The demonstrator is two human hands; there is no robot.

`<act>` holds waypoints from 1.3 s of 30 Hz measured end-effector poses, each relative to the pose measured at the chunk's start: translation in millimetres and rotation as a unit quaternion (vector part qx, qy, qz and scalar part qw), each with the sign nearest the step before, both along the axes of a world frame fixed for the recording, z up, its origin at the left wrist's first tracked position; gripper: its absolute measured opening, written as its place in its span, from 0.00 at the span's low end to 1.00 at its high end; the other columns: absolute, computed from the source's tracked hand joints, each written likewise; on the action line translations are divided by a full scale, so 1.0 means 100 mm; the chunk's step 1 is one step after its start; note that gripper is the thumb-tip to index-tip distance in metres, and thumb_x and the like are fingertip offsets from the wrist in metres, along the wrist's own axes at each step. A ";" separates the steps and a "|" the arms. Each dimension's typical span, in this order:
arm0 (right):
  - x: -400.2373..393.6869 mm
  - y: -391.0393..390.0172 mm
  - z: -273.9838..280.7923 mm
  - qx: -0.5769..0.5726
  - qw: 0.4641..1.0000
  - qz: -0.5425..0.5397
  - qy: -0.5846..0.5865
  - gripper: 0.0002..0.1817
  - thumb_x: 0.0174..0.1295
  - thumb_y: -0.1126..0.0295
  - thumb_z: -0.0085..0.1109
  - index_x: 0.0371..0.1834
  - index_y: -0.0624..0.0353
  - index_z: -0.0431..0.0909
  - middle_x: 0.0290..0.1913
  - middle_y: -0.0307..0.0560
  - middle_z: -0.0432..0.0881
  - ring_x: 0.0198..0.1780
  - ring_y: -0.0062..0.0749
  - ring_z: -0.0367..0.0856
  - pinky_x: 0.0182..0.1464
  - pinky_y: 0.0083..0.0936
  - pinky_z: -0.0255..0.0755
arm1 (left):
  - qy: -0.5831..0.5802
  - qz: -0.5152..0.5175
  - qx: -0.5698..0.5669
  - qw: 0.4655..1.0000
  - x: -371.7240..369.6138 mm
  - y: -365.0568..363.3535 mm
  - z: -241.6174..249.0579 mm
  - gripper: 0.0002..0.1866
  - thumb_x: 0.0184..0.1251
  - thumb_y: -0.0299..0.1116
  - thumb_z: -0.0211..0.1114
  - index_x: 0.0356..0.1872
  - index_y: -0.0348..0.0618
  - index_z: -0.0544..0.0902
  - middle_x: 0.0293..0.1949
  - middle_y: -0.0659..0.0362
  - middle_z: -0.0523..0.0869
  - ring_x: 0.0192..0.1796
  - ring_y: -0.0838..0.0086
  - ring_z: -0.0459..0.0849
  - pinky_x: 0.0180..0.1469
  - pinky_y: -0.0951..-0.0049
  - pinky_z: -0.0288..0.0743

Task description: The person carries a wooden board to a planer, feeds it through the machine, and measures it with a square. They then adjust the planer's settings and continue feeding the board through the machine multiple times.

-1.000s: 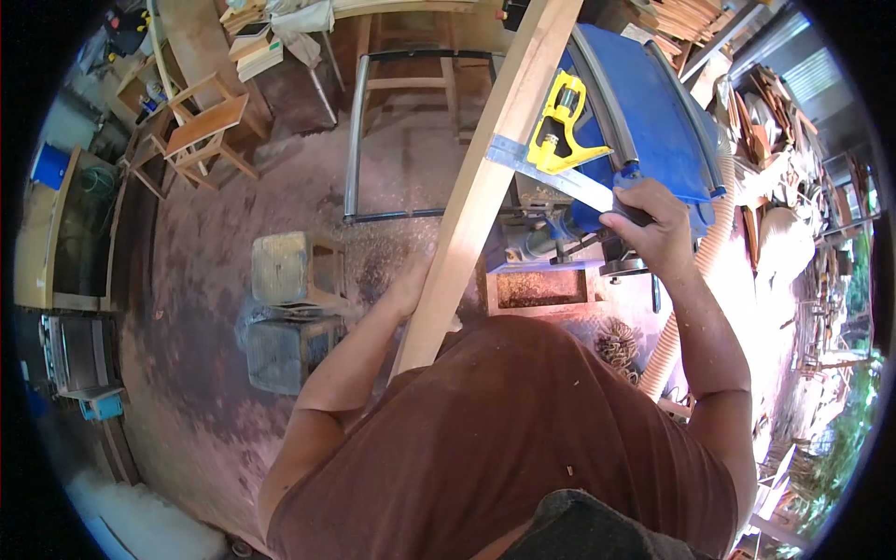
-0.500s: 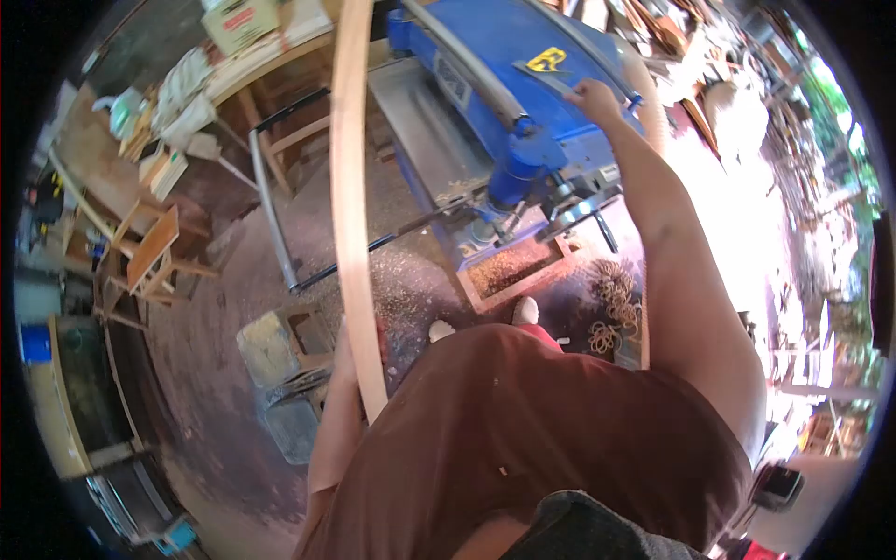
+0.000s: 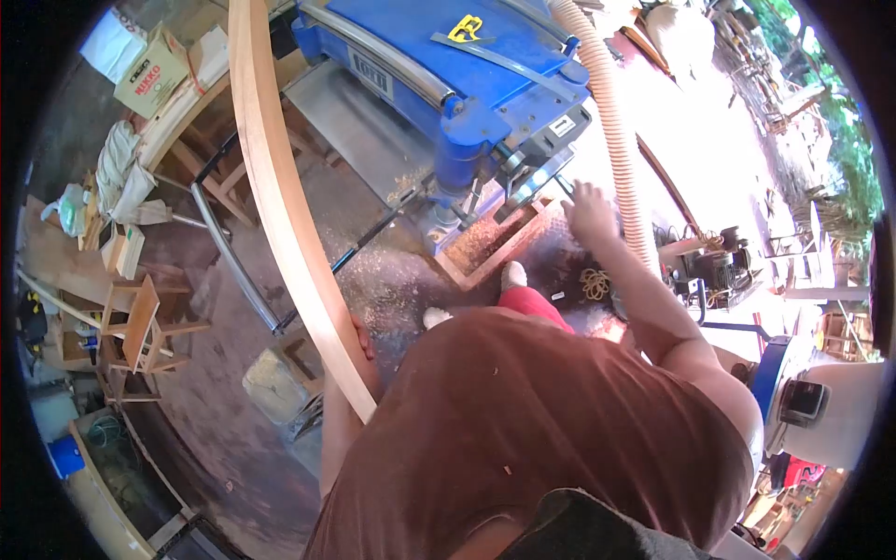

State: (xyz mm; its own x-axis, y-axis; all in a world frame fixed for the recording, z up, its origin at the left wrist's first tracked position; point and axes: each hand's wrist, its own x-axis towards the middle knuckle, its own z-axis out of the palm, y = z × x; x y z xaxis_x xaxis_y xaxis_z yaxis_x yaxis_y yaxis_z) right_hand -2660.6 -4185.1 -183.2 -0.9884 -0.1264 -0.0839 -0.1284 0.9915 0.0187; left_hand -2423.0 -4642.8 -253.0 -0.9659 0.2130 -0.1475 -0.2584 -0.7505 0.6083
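Observation:
My left hand (image 3: 364,338) is wrapped round the lower part of a long wooden board (image 3: 280,201), which stands tilted against my side and runs up past the top of the view. My right hand (image 3: 592,217) is in the air beside the crank handle (image 3: 564,185) of a handwheel (image 3: 539,186), its fingers apart and close to that handle. The wheel belongs to a blue woodworking machine (image 3: 411,37). On the machine's blue top lies a combination square with a yellow head (image 3: 465,29) and a steel blade (image 3: 518,67).
Under the machine sits a wooden box of shavings (image 3: 476,247). A ribbed hose (image 3: 611,121) runs down its right side. On the left are a metal roller stand (image 3: 229,247), a small wooden chair (image 3: 140,322) and a bench with a cardboard box (image 3: 151,75). Shavings litter the floor.
My right hand has left the combination square and come down to the handwheel's crank. The view has shifted right. My left hand still holds the board.

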 end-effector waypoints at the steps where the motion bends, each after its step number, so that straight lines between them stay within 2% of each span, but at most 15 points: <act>1: -0.05 0.02 -0.25 -0.109 0.993 -0.037 -0.002 0.26 0.70 0.59 0.51 0.65 0.64 0.64 0.55 0.67 0.76 0.51 0.59 0.80 0.51 0.52 0.75 | -0.007 0.010 0.011 1.000 -0.03 -0.02 -0.03 0.28 0.65 0.60 0.55 0.43 0.40 0.74 0.23 0.53 0.76 0.22 0.63 0.77 0.25 0.65 0.74; 4: 0.16 -0.41 -0.26 -0.222 0.956 -0.126 -0.145 0.27 0.67 0.60 0.53 0.62 0.68 0.68 0.51 0.73 0.78 0.53 0.63 0.79 0.53 0.52 0.73 | -0.052 0.048 0.009 0.997 -0.08 -0.02 -0.15 0.28 0.66 0.60 0.55 0.43 0.40 0.74 0.23 0.53 0.76 0.21 0.63 0.77 0.23 0.66 0.73; 5: 0.34 -0.48 -0.46 -0.136 0.981 -0.027 -0.134 0.27 0.66 0.60 0.54 0.62 0.68 0.69 0.53 0.74 0.77 0.55 0.63 0.78 0.56 0.50 0.71 | -0.095 0.073 -0.004 0.993 -0.02 -0.02 -0.15 0.28 0.66 0.60 0.55 0.43 0.40 0.75 0.23 0.52 0.77 0.21 0.63 0.77 0.23 0.67 0.73; 8: 0.53 -0.60 0.64 -0.229 0.957 0.016 -0.179 0.22 0.64 0.58 0.58 0.52 0.66 0.76 0.50 0.71 0.80 0.59 0.52 0.78 0.61 0.44 0.68 | -0.013 0.008 0.003 1.000 -0.21 0.01 -0.09 0.27 0.66 0.59 0.56 0.42 0.41 0.75 0.21 0.54 0.76 0.19 0.64 0.76 0.20 0.69 0.71; 10: 0.19 -0.14 1.04 -0.330 0.935 0.016 -0.130 0.18 0.66 0.63 0.56 0.48 0.68 0.77 0.37 0.63 0.83 0.43 0.47 0.83 0.48 0.41 0.73 | -0.127 0.097 -0.064 0.985 -0.23 0.17 0.13 0.24 0.66 0.58 0.57 0.38 0.43 0.77 0.18 0.58 0.74 0.18 0.68 0.75 0.18 0.70 0.67; 12: -0.03 0.08 1.03 -0.276 0.959 -0.005 -0.070 0.19 0.66 0.60 0.56 0.45 0.70 0.76 0.35 0.65 0.81 0.38 0.46 0.82 0.43 0.40 0.73 | -0.112 0.098 -0.107 0.983 -0.25 0.17 0.14 0.23 0.68 0.56 0.56 0.37 0.43 0.77 0.19 0.59 0.75 0.19 0.71 0.75 0.19 0.71 0.68; 18: -0.28 0.20 1.14 -0.400 0.914 0.031 -0.063 0.27 0.67 0.62 0.61 0.63 0.66 0.66 0.33 0.42 0.79 0.36 0.22 0.75 0.39 0.23 0.71 | -0.176 0.168 -0.159 0.957 -0.18 0.23 0.26 0.24 0.67 0.57 0.59 0.38 0.42 0.77 0.18 0.58 0.75 0.17 0.68 0.76 0.19 0.69 0.71; 20: -0.53 0.30 1.07 -0.408 0.906 0.099 -0.048 0.29 0.67 0.62 0.61 0.65 0.67 0.66 0.32 0.42 0.80 0.32 0.20 0.75 0.34 0.23 0.72 | -0.202 0.213 -0.196 0.936 -0.09 0.32 0.40 0.26 0.69 0.59 0.55 0.38 0.42 0.78 0.19 0.59 0.76 0.18 0.69 0.76 0.20 0.70 0.72; 23: -0.43 0.16 1.19 -0.298 0.921 0.054 -0.245 0.27 0.64 0.56 0.64 0.54 0.68 0.72 0.28 0.44 0.79 0.31 0.28 0.77 0.35 0.32 0.72 | -0.252 0.270 -0.273 0.889 0.00 0.32 0.69 0.29 0.72 0.63 0.48 0.39 0.43 0.79 0.22 0.61 0.78 0.20 0.73 0.77 0.22 0.72 0.73; 24: -0.29 0.00 1.30 -0.307 0.909 0.018 -0.283 0.24 0.64 0.55 0.63 0.49 0.68 0.74 0.27 0.45 0.79 0.30 0.29 0.78 0.35 0.35 0.71 | -0.260 0.248 -0.311 0.880 0.07 0.27 0.77 0.30 0.74 0.61 0.45 0.43 0.41 0.80 0.28 0.60 0.81 0.29 0.75 0.79 0.32 0.72 0.75; 25: -0.40 0.11 1.05 -0.267 0.936 0.066 -0.220 0.22 0.65 0.54 0.60 0.39 0.68 0.74 0.26 0.51 0.79 0.31 0.39 0.80 0.36 0.40 0.71 | -0.270 0.222 -0.347 0.870 0.15 0.19 0.81 0.32 0.76 0.60 0.42 0.48 0.39 0.81 0.34 0.59 0.84 0.37 0.76 0.82 0.42 0.72 0.76; 29: 0.06 -0.33 1.17 -0.252 0.950 0.087 -0.165 0.21 0.66 0.56 0.56 0.39 0.69 0.73 0.33 0.62 0.82 0.37 0.61 0.79 0.43 0.45 0.70 | -0.269 0.211 -0.451 0.824 0.40 -0.51 0.37 0.33 0.77 0.58 0.42 0.43 0.35 0.83 0.33 0.57 0.85 0.36 0.73 0.82 0.43 0.70 0.75; 32: 0.09 -0.18 0.83 -0.252 0.954 0.105 -0.125 0.23 0.67 0.54 0.56 0.46 0.69 0.74 0.39 0.63 0.82 0.42 0.56 0.79 0.48 0.42 0.71 | -0.247 0.192 -0.565 0.763 0.36 -1.17 0.27 0.34 0.77 0.57 0.43 0.39 0.31 0.83 0.33 0.54 0.85 0.37 0.70 0.81 0.44 0.67 0.74; 36: 0.09 -0.20 1.14 -0.321 0.912 -0.162 -0.195 0.25 0.69 0.59 0.58 0.61 0.67 0.70 0.55 0.62 0.79 0.52 0.44 0.79 0.57 0.38 0.71 | -0.211 0.094 -0.662 0.713 0.25 -2.17 0.29 0.33 0.74 0.58 0.50 0.42 0.30 0.83 0.31 0.51 0.86 0.36 0.70 0.81 0.43 0.64 0.74; 39: 0.22 -0.75 1.44 -0.222 0.950 -0.138 0.169 0.23 0.70 0.61 0.57 0.61 0.66 0.71 0.53 0.57 0.80 0.56 0.42 0.78 0.58 0.37 0.71 | -0.211 0.031 -0.684 0.698 0.03 -2.74 0.33 0.31 0.71 0.58 0.56 0.44 0.32 0.84 0.31 0.51 0.86 0.36 0.71 0.82 0.43 0.65 0.75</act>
State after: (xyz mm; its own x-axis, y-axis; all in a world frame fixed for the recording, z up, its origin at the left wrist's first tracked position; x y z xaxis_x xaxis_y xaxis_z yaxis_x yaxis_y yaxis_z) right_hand -2638.9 -4259.8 -39.4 -0.9501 0.1926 0.2453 0.0767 0.9067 -0.4148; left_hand -2420.4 -4916.8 -219.7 -0.7764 -0.4462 -0.4450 -0.6233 0.4397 0.6467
